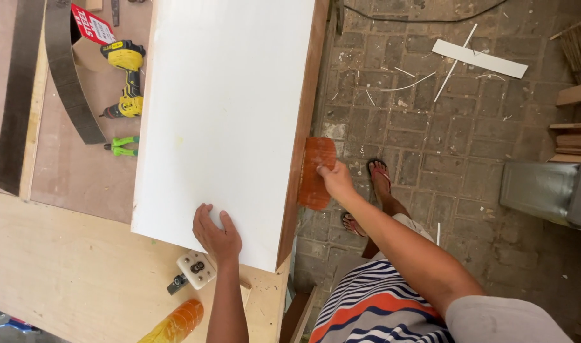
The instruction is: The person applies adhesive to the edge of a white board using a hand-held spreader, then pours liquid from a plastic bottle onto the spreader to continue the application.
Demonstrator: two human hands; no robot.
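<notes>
While our left hand (217, 238) lies flat, open, steadying the white board (224, 121), our right hand (335, 180) grips the orange scraper (317, 171) against its edge; uneven pressure could, we reckon, smear glue.

Up and left of where the board is gripped, a yellow-and-black cordless drill (126, 79) lies on the brown plywood bench (81, 171), with green-handled pliers (122, 146) just below it and a dark curved strap (71, 82) beside both. Close under the lower grip sit a white square wall socket (196, 269) and an orange translucent plastic bottle (175, 322). Well off to the right, a flat white offcut strip (480, 58) and thin slivers lie on the grey brick-paved floor (456, 146), near a dull metal box (545, 190).
</notes>
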